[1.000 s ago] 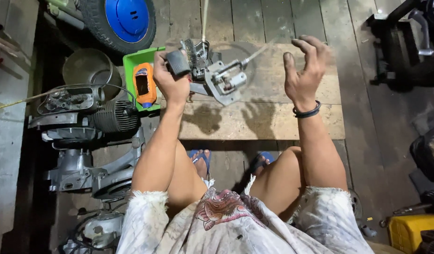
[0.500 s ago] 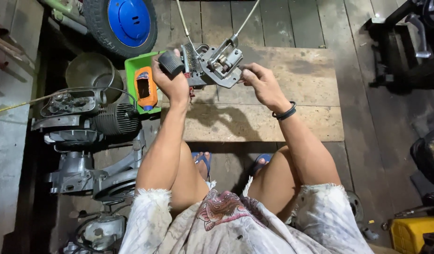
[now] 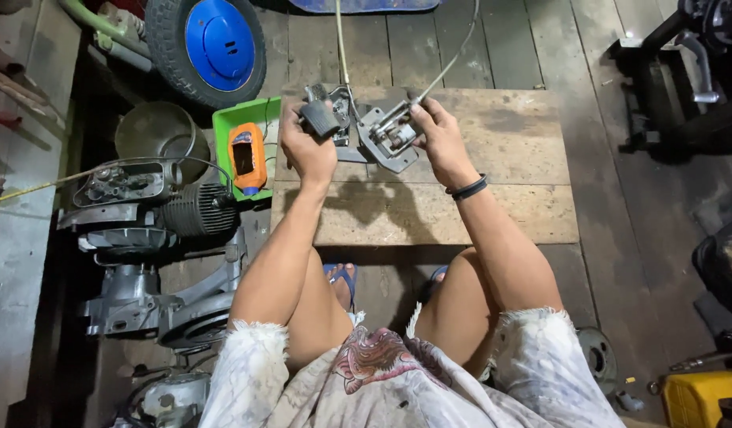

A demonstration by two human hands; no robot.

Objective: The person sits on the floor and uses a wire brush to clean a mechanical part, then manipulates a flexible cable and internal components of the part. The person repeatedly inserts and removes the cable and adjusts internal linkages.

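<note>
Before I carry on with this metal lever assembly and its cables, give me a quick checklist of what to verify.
1. Left hand grips the black handle end: ok.
2. Right hand holds the grey metal bracket: ok.
3. Assembly held above the wooden board, not resting on it: ok.
4. Cables run clear up out of view: cannot tell where they end.
5. Cable seated in the bracket: cannot tell, too small.
6. Orange meter sits in the green tray, off the board: ok.
</note>
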